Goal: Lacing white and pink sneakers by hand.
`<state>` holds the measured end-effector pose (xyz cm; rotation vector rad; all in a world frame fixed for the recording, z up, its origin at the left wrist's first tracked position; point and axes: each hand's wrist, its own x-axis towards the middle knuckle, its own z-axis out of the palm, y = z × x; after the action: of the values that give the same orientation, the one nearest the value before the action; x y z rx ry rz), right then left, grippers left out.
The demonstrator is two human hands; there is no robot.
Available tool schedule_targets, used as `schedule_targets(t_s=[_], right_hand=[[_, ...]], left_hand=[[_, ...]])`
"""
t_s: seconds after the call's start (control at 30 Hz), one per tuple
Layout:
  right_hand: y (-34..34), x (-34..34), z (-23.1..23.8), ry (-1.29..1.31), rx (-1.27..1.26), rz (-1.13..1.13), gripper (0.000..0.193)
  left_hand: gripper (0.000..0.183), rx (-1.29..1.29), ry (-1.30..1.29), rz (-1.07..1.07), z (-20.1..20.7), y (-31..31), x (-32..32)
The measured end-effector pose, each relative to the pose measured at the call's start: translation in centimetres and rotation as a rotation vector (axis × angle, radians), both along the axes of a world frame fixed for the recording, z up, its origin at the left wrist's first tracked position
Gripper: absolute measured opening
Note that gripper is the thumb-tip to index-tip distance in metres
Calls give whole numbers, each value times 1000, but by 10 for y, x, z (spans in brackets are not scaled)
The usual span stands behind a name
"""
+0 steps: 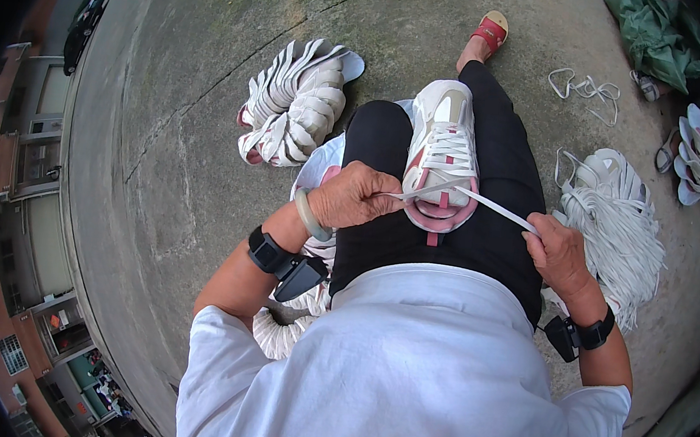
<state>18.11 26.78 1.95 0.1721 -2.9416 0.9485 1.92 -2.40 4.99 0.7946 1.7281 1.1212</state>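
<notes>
A white sneaker upper [440,108] with pink and beige parts lies on my lap, its toe pointing away from me and its pink-lined collar toward me. White lace runs crosswise through its eyelets. My left hand [359,198] pinches one end of the white shoelace [500,210] just left of the collar. Over on the right, my right hand [566,254] grips the other end, its fingers closed. Both ends are drawn out sideways and meet above the tongue. Whether a sole is attached cannot be seen.
Nested shoe uppers [315,100] lie on the concrete at left. A thick bundle of white laces [624,247] sits beside my right hand, with a loose lace [585,88] farther off. Beyond are more uppers [698,157], a green sheet [655,33] and my red sandal [491,33].
</notes>
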Motion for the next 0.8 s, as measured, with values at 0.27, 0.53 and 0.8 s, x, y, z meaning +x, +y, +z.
schedule_targets(t_s=[0.27,0.53,0.8], right_hand=[[-7,-11,-6,-82,-83,-5,8],[-44,-76,-44,91,-64,-21,11],[-49,-78,-54,102,39,-2,12]], left_hand=[[22,-490,638,-363,-2,-32,-3],[13,-193,884,68,-46,33,-2],[9,-283,997,-6,-60,40,-1]])
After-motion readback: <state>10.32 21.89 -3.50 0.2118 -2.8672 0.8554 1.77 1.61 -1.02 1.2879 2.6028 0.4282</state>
